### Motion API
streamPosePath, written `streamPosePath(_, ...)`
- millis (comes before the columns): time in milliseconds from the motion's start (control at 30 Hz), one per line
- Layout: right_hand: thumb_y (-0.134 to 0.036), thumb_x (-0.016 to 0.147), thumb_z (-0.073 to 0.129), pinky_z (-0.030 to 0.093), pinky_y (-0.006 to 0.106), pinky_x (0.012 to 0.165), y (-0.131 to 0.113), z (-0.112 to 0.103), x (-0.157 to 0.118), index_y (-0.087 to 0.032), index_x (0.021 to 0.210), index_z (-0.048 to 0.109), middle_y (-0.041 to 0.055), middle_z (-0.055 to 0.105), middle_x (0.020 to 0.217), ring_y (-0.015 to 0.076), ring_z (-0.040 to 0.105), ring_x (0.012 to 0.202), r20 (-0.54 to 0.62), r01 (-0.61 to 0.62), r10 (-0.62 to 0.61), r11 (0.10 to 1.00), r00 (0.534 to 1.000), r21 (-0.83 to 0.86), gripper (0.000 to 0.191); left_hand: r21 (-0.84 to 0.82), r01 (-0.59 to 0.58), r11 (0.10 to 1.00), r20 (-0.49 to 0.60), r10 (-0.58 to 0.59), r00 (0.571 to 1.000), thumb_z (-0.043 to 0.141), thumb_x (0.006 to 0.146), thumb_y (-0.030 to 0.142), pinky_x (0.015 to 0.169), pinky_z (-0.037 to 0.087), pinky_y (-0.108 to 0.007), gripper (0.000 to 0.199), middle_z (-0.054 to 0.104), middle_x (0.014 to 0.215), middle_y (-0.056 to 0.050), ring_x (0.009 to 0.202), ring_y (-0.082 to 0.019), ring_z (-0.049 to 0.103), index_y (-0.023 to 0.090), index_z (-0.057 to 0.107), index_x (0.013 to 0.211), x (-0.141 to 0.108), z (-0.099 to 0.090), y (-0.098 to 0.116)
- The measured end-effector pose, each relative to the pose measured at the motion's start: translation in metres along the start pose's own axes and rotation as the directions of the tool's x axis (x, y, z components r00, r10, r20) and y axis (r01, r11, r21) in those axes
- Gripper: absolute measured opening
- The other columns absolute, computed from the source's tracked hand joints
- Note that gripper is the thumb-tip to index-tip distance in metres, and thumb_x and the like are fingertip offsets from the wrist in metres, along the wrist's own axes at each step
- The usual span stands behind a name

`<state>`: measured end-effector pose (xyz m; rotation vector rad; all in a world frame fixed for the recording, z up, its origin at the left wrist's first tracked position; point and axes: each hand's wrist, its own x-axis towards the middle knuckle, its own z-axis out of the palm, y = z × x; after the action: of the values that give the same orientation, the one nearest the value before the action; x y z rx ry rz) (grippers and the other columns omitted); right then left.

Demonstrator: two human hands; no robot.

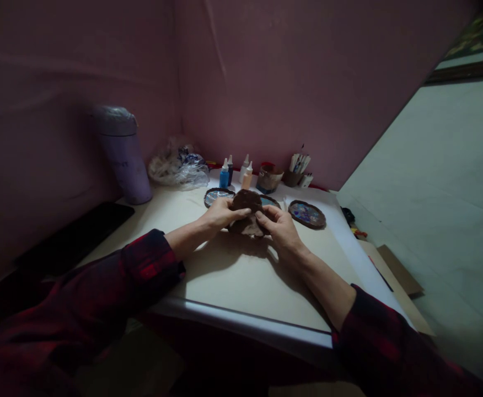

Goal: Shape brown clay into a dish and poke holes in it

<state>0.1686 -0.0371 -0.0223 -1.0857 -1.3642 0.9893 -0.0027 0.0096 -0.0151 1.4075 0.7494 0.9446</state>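
Note:
A dark brown piece (pixel 246 205), maybe clay, is held up between both hands over the middle of the table. My left hand (pixel 220 215) grips its left side, thumb across the near face. On its right side my right hand (pixel 279 225) holds it, thumb pressed on the front and fingers partly hidden behind. Behind the piece lie a brown-rimmed disc with a pale centre (pixel 218 196) and a partly covered bluish disc (pixel 269 202). To the right is a third brown-rimmed disc with blue and purple spots (pixel 306 214).
Small bottles, one blue (pixel 224 175) and one orange (pixel 247 177), stand at the back beside a brown cup (pixel 268 179) and a brush holder (pixel 293 177). Leftward are a plastic bag (pixel 178 168), a purple tumbler (pixel 125 160) and a black flat object (pixel 76 237) on the table (pixel 241 286).

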Motion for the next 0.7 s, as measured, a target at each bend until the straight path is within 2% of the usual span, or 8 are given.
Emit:
streamPosePath(100, -0.055, 0.071, 0.072, 0.046, 0.028, 0.062, 0.001, 0.0, 0.0, -0.019, 0.083, 0.065, 0.0023, 0.066, 0.078, 0.0167, 0.058, 0.07, 0.012, 0.02, -0.02, 0.999, 1.0, -0.027, 0.038, -0.016, 0.014, 1.0, -0.008, -0.014, 1.0, 0.078, 0.067, 0.053, 0.062, 0.045, -0.025, 0.048, 0.07, 0.077, -0.007, 0.066, -0.014, 0.061, 0.009, 0.072, 0.083, -0.001, 0.001, 0.001)
streamPosePath(233, -0.059, 0.077, 0.065, 0.041, 0.026, 0.057, 0.005, -0.002, 0.002, -0.019, 0.073, 0.061, -0.0002, 0.059, 0.066, 0.0145, 0.052, 0.061, -0.013, 0.065, -0.068, 0.984, 0.998, -0.164, 0.04, 0.007, 0.014, 1.0, -0.038, -0.014, 0.999, 0.078, 0.065, 0.054, 0.061, 0.045, -0.024, 0.05, 0.068, 0.074, -0.004, 0.064, -0.013, 0.059, 0.009, 0.07, 0.085, -0.001, 0.005, 0.0)
streamPosePath(333, -0.056, 0.078, 0.065, 0.04, 0.026, 0.057, 0.006, -0.003, 0.003, -0.019, 0.069, 0.059, -0.0012, 0.056, 0.064, 0.0138, 0.05, 0.061, -0.04, 0.076, -0.088, 0.968, 0.995, -0.238, 0.039, 0.019, 0.015, 1.0, 0.026, -0.015, 1.0, 0.077, 0.066, 0.049, 0.063, 0.045, -0.025, 0.047, 0.068, 0.077, -0.005, 0.067, -0.014, 0.06, 0.008, 0.07, 0.088, -0.002, 0.007, -0.001)
streamPosePath(433, -0.05, 0.079, 0.065, 0.041, 0.027, 0.06, 0.006, -0.004, 0.004, -0.018, 0.073, 0.061, -0.001, 0.058, 0.068, 0.0142, 0.052, 0.064, -0.011, 0.09, -0.095, 0.97, 0.995, -0.228, 0.033, 0.029, 0.03, 0.999, 0.063, -0.032, 0.997, 0.074, 0.07, 0.041, 0.066, 0.045, -0.025, 0.04, 0.069, 0.081, -0.006, 0.07, -0.015, 0.061, 0.008, 0.069, 0.092, -0.003, 0.007, -0.001)
streamPosePath(600, -0.047, 0.077, 0.064, 0.045, 0.03, 0.067, 0.01, -0.007, 0.009, -0.018, 0.079, 0.064, 0.0013, 0.064, 0.075, 0.017, 0.057, 0.07, -0.053, 0.08, -0.097, 0.962, 0.994, -0.263, 0.029, 0.009, 0.024, 1.0, 0.084, -0.024, 0.996, 0.071, 0.068, 0.023, 0.07, 0.045, -0.026, 0.028, 0.069, 0.083, -0.006, 0.072, -0.014, 0.062, 0.008, 0.07, 0.091, -0.001, 0.004, 0.0)
streamPosePath(700, -0.05, 0.077, 0.063, 0.046, 0.031, 0.068, 0.012, -0.007, 0.011, -0.018, 0.079, 0.064, 0.0024, 0.065, 0.075, 0.0178, 0.058, 0.069, -0.087, 0.07, -0.098, 0.959, 0.991, -0.276, 0.032, -0.014, 0.013, 1.0, 0.064, -0.012, 0.998, 0.072, 0.065, 0.02, 0.069, 0.045, -0.026, 0.028, 0.069, 0.083, -0.006, 0.071, -0.014, 0.061, 0.009, 0.07, 0.091, 0.0, 0.004, 0.0)
